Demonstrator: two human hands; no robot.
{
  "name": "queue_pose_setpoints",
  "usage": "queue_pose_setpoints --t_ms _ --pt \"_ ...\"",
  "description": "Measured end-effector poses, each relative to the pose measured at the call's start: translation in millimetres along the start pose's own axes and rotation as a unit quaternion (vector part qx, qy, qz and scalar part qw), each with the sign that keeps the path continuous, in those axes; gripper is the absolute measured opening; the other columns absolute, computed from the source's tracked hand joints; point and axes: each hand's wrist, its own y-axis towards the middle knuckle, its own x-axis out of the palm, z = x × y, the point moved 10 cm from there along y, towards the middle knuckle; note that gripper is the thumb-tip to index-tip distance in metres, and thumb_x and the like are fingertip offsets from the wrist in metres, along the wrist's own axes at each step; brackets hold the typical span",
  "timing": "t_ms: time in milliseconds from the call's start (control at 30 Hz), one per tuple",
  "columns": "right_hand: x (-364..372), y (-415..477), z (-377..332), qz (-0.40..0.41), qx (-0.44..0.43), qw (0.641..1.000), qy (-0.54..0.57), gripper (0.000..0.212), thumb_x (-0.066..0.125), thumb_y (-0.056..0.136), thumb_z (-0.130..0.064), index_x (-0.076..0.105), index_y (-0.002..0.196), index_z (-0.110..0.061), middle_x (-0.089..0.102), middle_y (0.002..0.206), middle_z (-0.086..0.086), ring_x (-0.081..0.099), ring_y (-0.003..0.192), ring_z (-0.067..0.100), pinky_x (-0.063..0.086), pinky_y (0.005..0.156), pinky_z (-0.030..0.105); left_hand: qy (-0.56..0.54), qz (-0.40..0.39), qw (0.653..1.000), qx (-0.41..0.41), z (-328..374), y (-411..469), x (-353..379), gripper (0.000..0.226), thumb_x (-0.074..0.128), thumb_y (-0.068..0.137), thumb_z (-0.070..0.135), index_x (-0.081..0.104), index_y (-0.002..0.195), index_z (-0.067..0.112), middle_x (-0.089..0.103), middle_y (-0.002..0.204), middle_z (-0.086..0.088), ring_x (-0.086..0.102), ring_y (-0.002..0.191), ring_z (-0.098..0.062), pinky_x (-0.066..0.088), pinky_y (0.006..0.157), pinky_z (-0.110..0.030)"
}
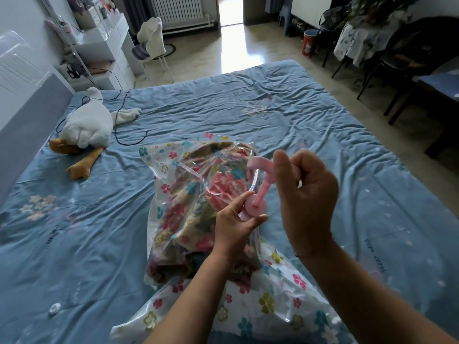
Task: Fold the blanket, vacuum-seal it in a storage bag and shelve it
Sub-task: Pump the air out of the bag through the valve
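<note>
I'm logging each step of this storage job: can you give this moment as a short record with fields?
blanket: floral, folded inside the storage bag
storage bag: clear, flower-printed, lying on the bed
pump: pink, standing on the bag
left hand: pinches the pump's base
right hand: grips the pump's handle
loose piece: small white round cap on the sheet, lower left
also on bed: plush goose, black cable
stage: bagged, not yet shelved

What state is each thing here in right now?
Storage bag, on the bed, not yet flattened.
Blanket, folded inside it.
Pink pump, upright on the bag.
Left hand, pinching the pump's base.
Right hand, gripping the pump's handle.
White cap, loose on the bed.
Plush goose, lying down.
</note>
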Motion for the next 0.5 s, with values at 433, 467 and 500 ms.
queue_pose_setpoints --t_ms 433,467,500 --pt "0.4 3.9 -3.6 -0.001 0.003 0.999 0.034 0.055 0.057 0.089 -0.043 0.043 0.058 0.0 0.047 0.05 0.022 0.039 0.044 0.022 0.035 0.045 0.024 -0.003 -0.002 1.0 -0.003 0.4 0.7 0.8 0.074 0.083 0.065 0.044 0.06 0.13 0.018 0.068 0.122 0.002 0.063 0.114 -0.012 0.052 0.097 -0.042" --pt "4.2 -3.1 8.7 -0.012 0.011 1.0 -0.008 0.053 0.058 0.089 -0.048 0.038 0.057 -0.011 0.051 0.05 0.02 0.047 0.045 0.025 0.039 0.045 0.03 -0.003 0.0 1.0 -0.004 -0.5 0.1 0.7 0.073 0.083 0.065 0.045 0.061 0.129 0.018 0.068 0.121 0.003 0.064 0.114 -0.012 0.052 0.097 -0.042" --pt "9.1 -13.5 31.2 -0.037 0.04 0.997 -0.058 0.054 0.055 0.087 -0.058 0.035 0.057 -0.018 0.056 0.051 0.017 0.052 0.047 0.025 0.041 0.046 0.035 0.001 0.002 1.0 -0.003 -0.7 -0.8 0.2 0.07 0.083 0.066 0.045 0.062 0.128 0.019 0.069 0.119 0.003 0.064 0.112 -0.011 0.053 0.096 -0.041"
